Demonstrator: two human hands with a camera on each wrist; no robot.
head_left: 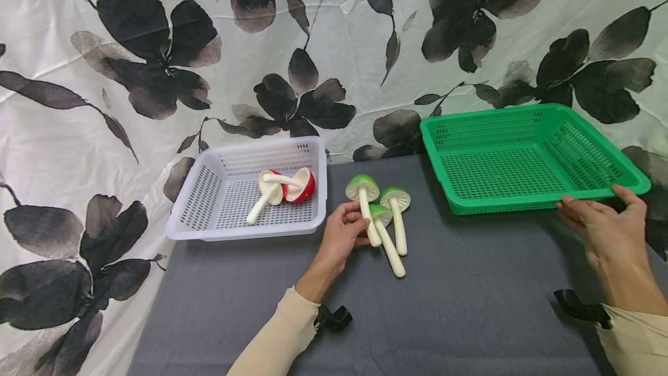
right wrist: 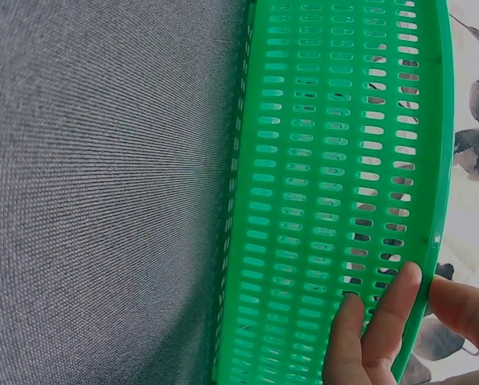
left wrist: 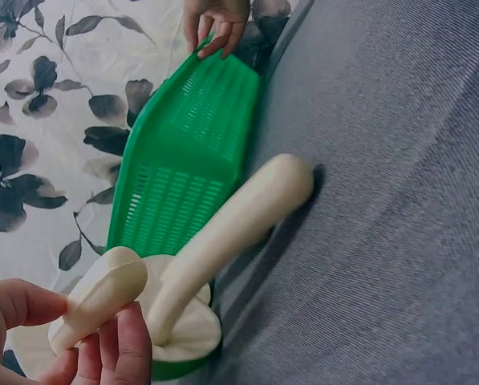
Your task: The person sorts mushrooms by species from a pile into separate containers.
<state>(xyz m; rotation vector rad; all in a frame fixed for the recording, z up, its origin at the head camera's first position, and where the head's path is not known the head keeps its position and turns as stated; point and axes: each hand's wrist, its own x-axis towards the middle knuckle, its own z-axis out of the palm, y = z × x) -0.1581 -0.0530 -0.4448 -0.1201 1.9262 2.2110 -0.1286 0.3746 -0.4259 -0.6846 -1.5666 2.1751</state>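
My left hand (head_left: 341, 234) pinches the white stem of a green-capped toy mushroom (head_left: 363, 190) between thumb and fingers. In the left wrist view that stem (left wrist: 103, 301) shows between the fingertips. Two more green-capped mushrooms lie close to its right: one with its stem (head_left: 392, 251) slanting toward me, the other (head_left: 398, 219) farther right. At the right, my right hand (head_left: 607, 225) grips the near rim of the green basket (head_left: 501, 203), thumb over the rim and fingers against the outer wall, as the right wrist view shows. Nothing lies inside the green basket.
A white basket (head_left: 203, 231) at the left holds two red-capped mushrooms (head_left: 300, 185), one stem (head_left: 258, 208) pointing toward me. Grey cloth (head_left: 459, 306) covers the table. A floral curtain (head_left: 334, 45) hangs right behind both baskets.
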